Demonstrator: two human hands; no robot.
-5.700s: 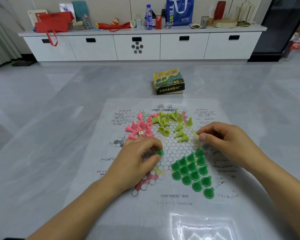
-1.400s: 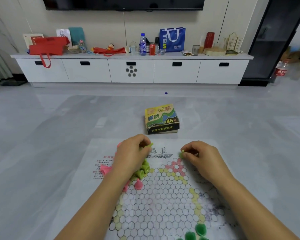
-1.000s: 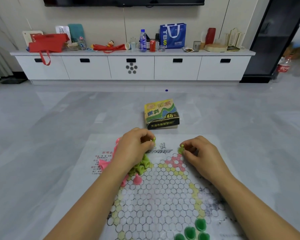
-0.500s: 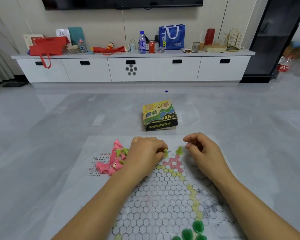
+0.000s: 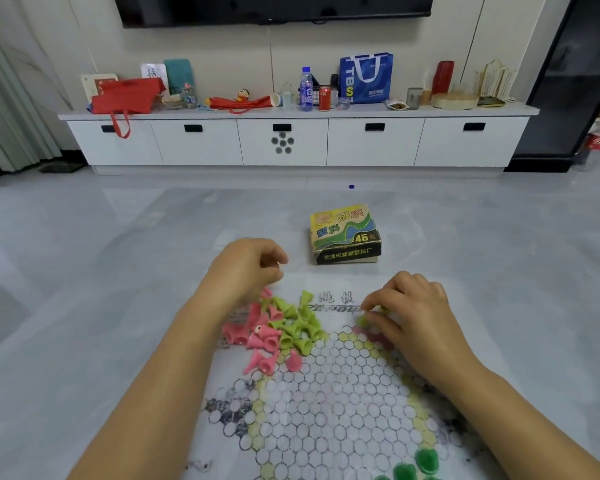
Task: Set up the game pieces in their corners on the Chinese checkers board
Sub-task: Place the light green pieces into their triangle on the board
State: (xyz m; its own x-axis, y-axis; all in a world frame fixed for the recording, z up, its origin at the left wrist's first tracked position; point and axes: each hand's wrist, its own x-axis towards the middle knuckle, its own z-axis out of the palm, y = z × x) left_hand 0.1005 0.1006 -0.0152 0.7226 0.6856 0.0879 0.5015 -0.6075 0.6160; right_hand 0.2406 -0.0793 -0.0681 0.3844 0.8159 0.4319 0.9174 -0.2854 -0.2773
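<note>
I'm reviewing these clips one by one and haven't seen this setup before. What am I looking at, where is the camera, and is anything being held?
There is no machine here: a person wears a camera on the head, looking forward and down at their own two bare hands. On the floor lies a paper Chinese checkers board. A loose heap of pink pieces and yellow-green pieces sits at its far left, and dark green pieces stand at the near edge. The game box lies beyond the board. The right hand pinches a yellow-green piece at the far corner. The left hand hovers curled above the heap; whether it holds anything is hidden.
</note>
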